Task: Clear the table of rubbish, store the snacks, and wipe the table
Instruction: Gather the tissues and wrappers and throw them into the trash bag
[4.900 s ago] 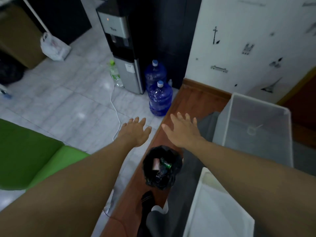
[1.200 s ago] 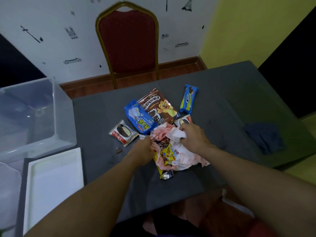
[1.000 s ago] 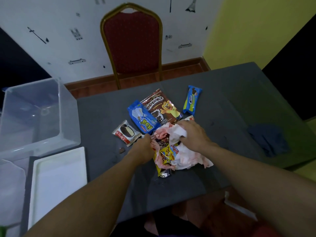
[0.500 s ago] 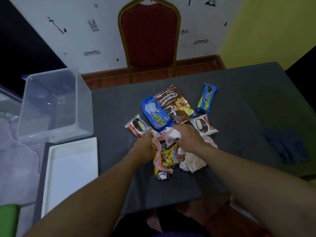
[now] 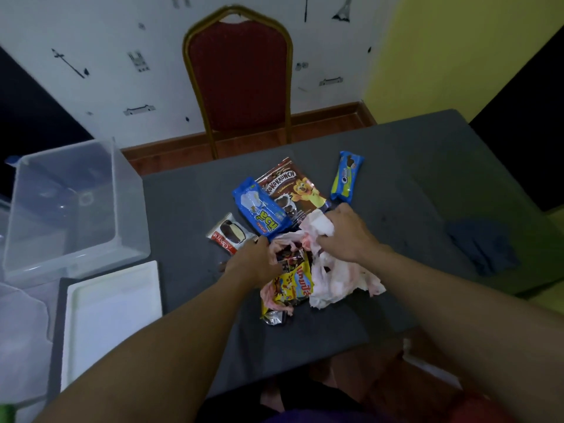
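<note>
Right hand (image 5: 348,236) first: knuckles up, fingers curled down over a tissue wad (image 5: 317,224) at the top of the rubbish heap (image 5: 338,282), gripping it, forearm running in from the lower right of the frame. Left hand (image 5: 256,264) comes in from the lower left, palm down, fingertips hooked into the heap's left edge where pink-stained paper bunches. That one is clutching too. The two hands sit close, either side of the pile, just below frame centre on the dark grey counter (image 5: 396,193).

Under them lies a yellow wrapper (image 5: 296,285), long axis running top to bottom of the frame, silver torn end pointing toward the bottom edge.

Above the hands, the snacks. A blue snack pack (image 5: 262,212) lies on a diagonal, upper left to lower right, its lower end touching the heap. It overlaps the Koko Krunch pouch (image 5: 296,190), which tilts with its top toward the upper left. The Oreo pack (image 5: 348,175) is nearly upright, leaning a little to the right at its top, just above the right hand. Left of centre, a Choco Pie packet (image 5: 229,235) lies slantwise, one end beside the left hand.

Further out: a blue cloth (image 5: 482,248) crumpled at the right, well apart. At the left, a clear plastic bin (image 5: 70,203) with a white lid (image 5: 113,306) flat below it. A red chair (image 5: 241,77) stands at top centre.
</note>
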{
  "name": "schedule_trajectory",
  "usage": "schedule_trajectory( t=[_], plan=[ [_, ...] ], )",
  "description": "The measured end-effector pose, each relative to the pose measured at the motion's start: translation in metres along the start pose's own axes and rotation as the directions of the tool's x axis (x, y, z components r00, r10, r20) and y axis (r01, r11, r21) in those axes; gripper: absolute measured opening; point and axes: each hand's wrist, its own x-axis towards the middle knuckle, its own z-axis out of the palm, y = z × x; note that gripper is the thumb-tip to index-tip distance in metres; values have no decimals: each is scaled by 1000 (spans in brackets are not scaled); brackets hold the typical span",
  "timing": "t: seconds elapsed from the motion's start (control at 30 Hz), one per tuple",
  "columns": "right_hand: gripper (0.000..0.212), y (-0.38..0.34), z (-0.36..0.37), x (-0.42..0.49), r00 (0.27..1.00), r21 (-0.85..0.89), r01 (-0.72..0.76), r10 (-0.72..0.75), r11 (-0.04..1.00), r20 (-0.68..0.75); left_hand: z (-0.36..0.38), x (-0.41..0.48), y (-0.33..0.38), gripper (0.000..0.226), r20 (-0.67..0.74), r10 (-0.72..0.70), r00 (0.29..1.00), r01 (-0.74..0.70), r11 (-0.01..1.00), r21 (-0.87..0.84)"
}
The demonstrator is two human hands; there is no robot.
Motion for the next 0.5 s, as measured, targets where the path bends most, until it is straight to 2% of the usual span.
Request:
schedule_trajectory(
  t=[0.07, 0.17, 0.23, 0.27, 0.4, 0.5],
  plan=[
    [37, 10, 2, -10, 997, -54, -16, 20, 998, 76, 1, 2, 4, 60, 6, -7, 1000, 6, 996, 90],
    [69, 24, 11, -31, 978, -132, -4, 32, 991, 205, 6, 6, 7, 30, -34, -15, 999, 20, 989, 147],
    [93, 31, 20, -44, 972, -133, -39, 69, 990, 225, 7, 7, 8, 18, -60, -20, 998, 28, 990, 135],
    [97, 33, 24, -49, 977, -146, -46, 75, 988, 199, 8, 7, 8, 16, -73, -17, 997, 26, 992, 126],
    [90, 31, 45, -59, 994, -205, -52, 70, 977, 84, 8, 8, 8, 9, -98, -2, 995, 12, 995, 100],
    [67, 31, 58, -58, 995, -162, -85, 92, 983, 37, 6, 9, 7, 12, -82, 23, 996, -16, 996, 84]
  ],
)
